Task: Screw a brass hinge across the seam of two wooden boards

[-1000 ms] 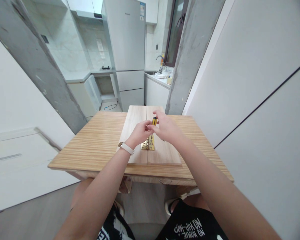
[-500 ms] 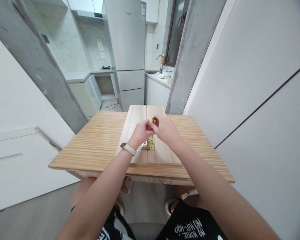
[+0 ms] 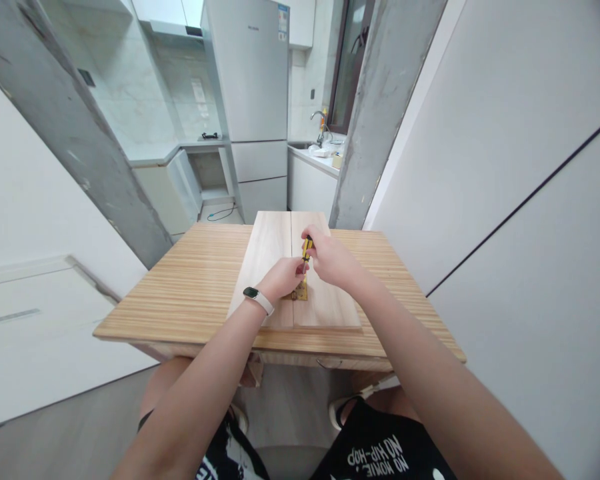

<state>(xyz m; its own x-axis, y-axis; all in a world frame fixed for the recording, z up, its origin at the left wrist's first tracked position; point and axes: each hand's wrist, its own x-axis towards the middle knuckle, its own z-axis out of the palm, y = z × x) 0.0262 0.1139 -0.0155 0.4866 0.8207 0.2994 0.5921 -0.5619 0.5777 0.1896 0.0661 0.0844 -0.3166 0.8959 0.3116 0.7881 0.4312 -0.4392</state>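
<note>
Your right hand (image 3: 333,261) grips the upright screwdriver (image 3: 307,247) over the hinge (image 3: 300,292); your left hand (image 3: 283,279), just left, pinches its lower shaft.

White print showed on the black shirt (image 3: 380,453) at the bottom edge of the view, and it read "NO HIP-HOP" with "NO HOMIE" under it, tilted up to the right and partly cut off by the frame. The tall fridge (image 3: 253,80) carried a small dark brand mark near the top of its door, too small to make out. Coloured stickers (image 3: 283,19) sat at its upper right corner, and their print was also too fine to read. No other writing could be read.
</note>
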